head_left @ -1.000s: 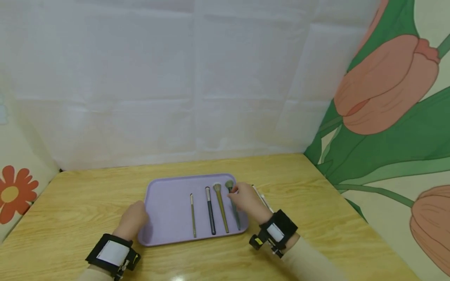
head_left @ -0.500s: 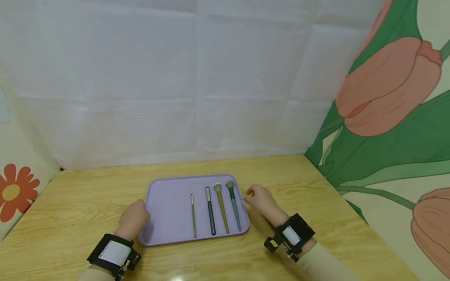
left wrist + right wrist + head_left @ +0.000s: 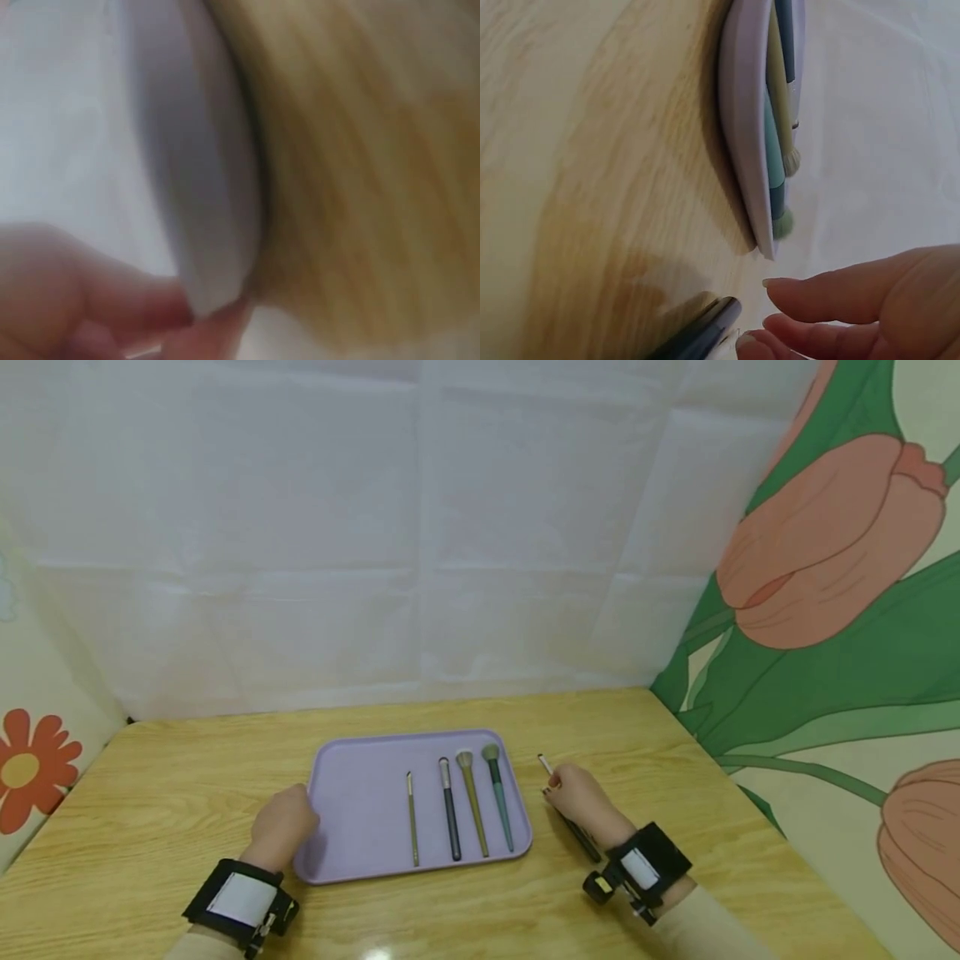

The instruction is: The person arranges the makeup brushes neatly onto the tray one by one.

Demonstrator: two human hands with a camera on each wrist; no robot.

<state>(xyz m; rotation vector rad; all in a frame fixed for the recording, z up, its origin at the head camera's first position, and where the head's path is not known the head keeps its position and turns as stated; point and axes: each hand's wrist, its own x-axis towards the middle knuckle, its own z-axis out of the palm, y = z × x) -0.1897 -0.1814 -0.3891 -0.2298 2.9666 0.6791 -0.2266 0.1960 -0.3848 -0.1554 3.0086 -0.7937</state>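
Observation:
A lilac tray [image 3: 360,802] lies on the table with several makeup brushes laid side by side in it. Among them are a thin brush [image 3: 412,827], a dark-handled brush [image 3: 450,814], an olive-handled brush [image 3: 472,806] and a green brush [image 3: 498,793]. My left hand [image 3: 285,822] pinches the tray's left rim between thumb and finger, as the left wrist view shows. Beyond the right rim, my right hand [image 3: 581,797] hovers at a dark-handled makeup brush [image 3: 583,842] on the table, partly covering it. In the right wrist view its thumb and fingers are apart, near the dark handle [image 3: 697,330].
The wooden table [image 3: 187,777] extends around the tray. A white sheet [image 3: 375,543] hangs behind its far edge. Flower-printed panels stand at the left and right [image 3: 825,693].
My right hand has moved from the green brush in the tray, out over the right rim, to the brush on the table. The left hand stays at the tray rim.

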